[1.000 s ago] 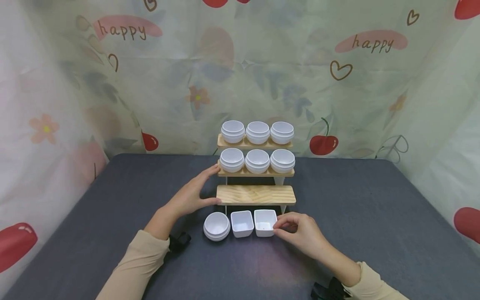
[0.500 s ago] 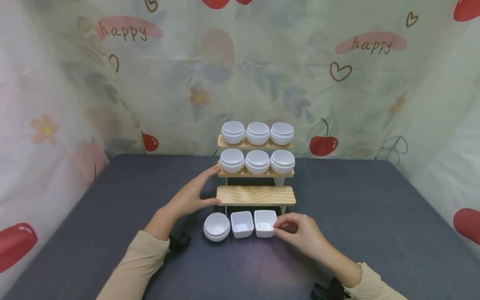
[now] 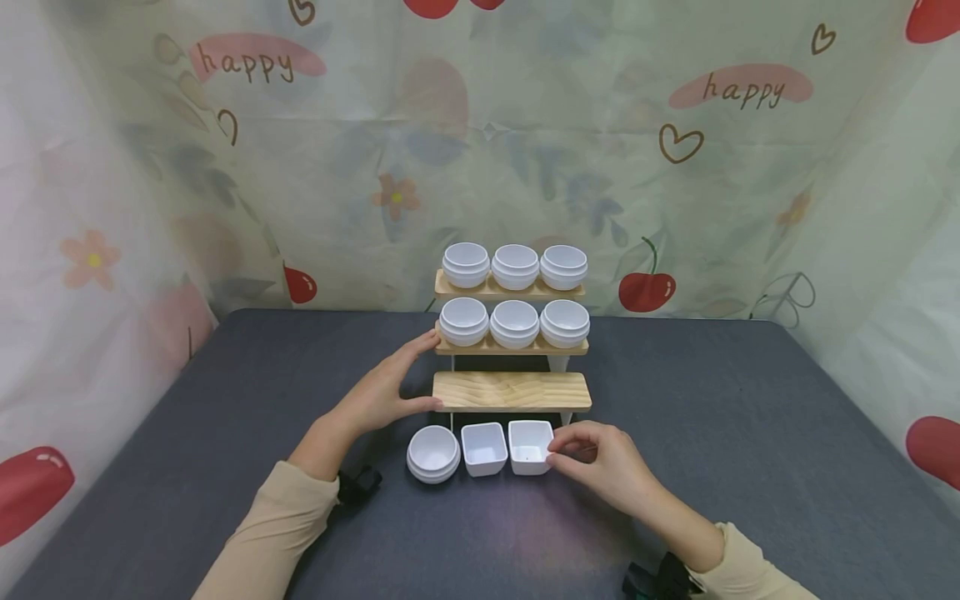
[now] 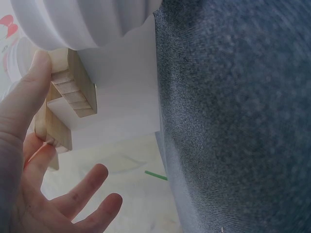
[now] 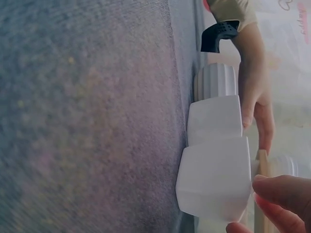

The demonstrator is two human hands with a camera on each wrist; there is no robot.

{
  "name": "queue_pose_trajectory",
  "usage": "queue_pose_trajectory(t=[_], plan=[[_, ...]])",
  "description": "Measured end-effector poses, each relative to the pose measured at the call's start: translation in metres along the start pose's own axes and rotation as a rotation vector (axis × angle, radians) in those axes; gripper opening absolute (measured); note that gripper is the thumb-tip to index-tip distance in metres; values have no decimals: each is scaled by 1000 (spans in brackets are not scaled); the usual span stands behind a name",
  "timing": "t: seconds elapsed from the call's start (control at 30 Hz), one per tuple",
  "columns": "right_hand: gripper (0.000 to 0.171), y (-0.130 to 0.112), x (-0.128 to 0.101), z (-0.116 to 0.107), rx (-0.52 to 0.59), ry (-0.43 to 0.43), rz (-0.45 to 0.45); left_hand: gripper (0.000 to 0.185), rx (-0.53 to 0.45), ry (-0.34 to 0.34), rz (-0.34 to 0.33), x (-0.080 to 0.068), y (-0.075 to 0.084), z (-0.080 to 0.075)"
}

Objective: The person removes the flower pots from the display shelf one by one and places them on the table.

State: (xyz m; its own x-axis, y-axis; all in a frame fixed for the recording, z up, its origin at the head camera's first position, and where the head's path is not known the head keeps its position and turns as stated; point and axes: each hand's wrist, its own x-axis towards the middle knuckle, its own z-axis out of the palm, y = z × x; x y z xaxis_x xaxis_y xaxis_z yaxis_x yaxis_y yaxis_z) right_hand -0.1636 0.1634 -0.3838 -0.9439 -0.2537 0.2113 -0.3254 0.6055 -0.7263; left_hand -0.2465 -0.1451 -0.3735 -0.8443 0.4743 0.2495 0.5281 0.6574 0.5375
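The left hand (image 3: pixel 381 395), fingers spread, touches a tiered pale-wood stand (image 3: pixel 512 390) at its left; the right hand (image 3: pixel 606 468) pinches the rightmost white square cup (image 3: pixel 529 460) before it, on the dark-grey desk (image 3: pixel 720 425).

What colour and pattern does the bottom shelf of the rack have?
The bottom shelf is pale yellowish wood with wavy grain, best seen in the head view.

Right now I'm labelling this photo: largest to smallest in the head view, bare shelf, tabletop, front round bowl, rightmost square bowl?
1. Tabletop
2. Bare shelf
3. Front round bowl and rightmost square bowl: too alike to rank.
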Motion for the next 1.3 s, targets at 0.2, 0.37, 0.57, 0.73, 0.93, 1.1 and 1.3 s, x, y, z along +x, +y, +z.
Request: queue_pose_trajectory(t=[0.2,0.37,0.57,0.73,0.93,1.1,1.3], plan=[[9,-2,3,-4,-16,28,-2,88,1,1,-1,0,1,-1],[8,-5,6,-7,-12,37,-3,88,-4,1,-2,1,2,-1],[9,-8,9,-11,-7,42,-10,88,0,2,-2,1,1,-1],[9,-9,11,-13,-8,41,-20,88,0,6,6,1,1,-2],[10,-11,17,-17,-18,39,-22,88,-2,6,2,1,1,-2],[12,-15,22,-24,-20,55,1,88,-3,7,6,1,1,-2],[16,-16,32,-35,-35,128,-24,88,0,6,3,1,1,-2]])
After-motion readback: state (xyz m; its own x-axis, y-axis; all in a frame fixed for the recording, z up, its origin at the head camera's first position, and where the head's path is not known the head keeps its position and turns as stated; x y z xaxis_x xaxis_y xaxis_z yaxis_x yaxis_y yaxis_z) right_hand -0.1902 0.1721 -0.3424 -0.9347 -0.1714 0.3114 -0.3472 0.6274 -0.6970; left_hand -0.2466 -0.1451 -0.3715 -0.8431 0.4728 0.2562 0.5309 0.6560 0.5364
